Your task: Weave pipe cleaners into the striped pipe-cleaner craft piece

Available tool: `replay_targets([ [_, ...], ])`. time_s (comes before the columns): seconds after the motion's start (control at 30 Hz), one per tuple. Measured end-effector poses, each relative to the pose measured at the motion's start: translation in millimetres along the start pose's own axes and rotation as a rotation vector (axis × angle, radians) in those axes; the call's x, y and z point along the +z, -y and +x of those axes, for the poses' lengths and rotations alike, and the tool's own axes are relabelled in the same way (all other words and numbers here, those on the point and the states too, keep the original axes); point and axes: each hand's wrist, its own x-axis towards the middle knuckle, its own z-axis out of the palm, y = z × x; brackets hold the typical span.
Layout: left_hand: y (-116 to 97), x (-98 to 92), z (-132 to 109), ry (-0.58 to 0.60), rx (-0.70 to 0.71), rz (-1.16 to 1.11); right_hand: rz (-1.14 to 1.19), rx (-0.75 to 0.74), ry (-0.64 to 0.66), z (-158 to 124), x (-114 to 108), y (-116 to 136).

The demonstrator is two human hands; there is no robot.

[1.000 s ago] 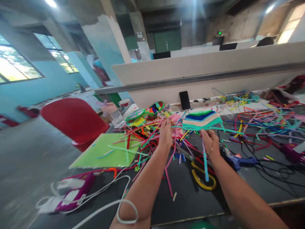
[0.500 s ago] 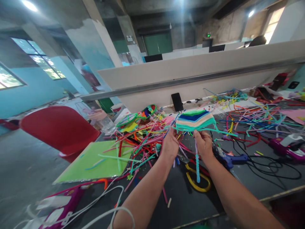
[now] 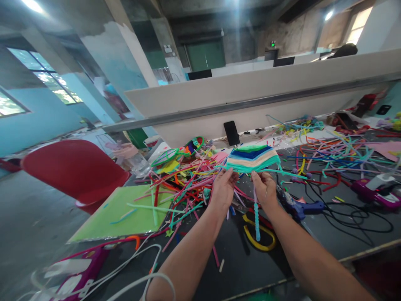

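Observation:
My left hand (image 3: 223, 189) and my right hand (image 3: 265, 189) both pinch the lower edge of a striped piece woven from pipe cleaners (image 3: 252, 157), banded green, blue, cream and teal. It is held just above the dark table (image 3: 328, 234). A light blue twisted pipe cleaner (image 3: 256, 217) hangs down from my right hand. A teal strand (image 3: 291, 173) sticks out to the right of the woven piece.
A heap of loose coloured pipe cleaners (image 3: 184, 179) lies left of my hands, more (image 3: 338, 154) at the right. A green sheet (image 3: 125, 209), yellow scissors (image 3: 260, 238), blue glue gun (image 3: 297, 205), purple glue guns (image 3: 376, 190) and cables lie around. A red chair (image 3: 72, 167) stands left.
My left hand left the pile and joined the right at the woven piece's lower edge. The view shifted slightly left.

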Motion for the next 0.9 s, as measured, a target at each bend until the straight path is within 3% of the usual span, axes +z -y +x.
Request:
replay_targets([
  [0.27, 1.4, -3.0, -1.1, 0.027, -0.172, 0.015, -0.019, 0.003, 0.052, -2.0, -0.7, -3.8],
  [0.9, 2.2, -5.2, 3.7, -0.114, -0.15, -0.076, 0.061, 0.028, 0.078, -4.1, 2.5, -3.2],
])
